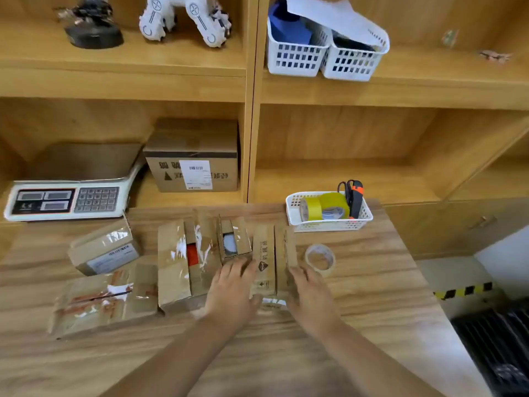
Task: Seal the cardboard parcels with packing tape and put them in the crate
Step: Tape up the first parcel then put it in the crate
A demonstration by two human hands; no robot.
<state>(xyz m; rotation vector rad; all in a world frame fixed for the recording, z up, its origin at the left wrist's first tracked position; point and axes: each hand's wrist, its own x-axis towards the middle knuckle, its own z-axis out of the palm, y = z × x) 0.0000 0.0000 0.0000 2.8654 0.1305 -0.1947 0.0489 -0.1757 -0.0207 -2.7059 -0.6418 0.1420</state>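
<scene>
You are bracketing the narrow parcel [267, 263] between both hands at the middle of the table [372, 310].

Your left hand [232, 287] is lying flat with fingers spread against its left side, and your right hand [307, 293] is pressing its right flap, fingers fairly straight; neither is gripping anything. The parcel's long axis is running straight away from you, flaps not yet taped. The clear tape roll [320, 258] is sitting just beside it on the right, so your right hand is looking the nearer one to reach.
</scene>
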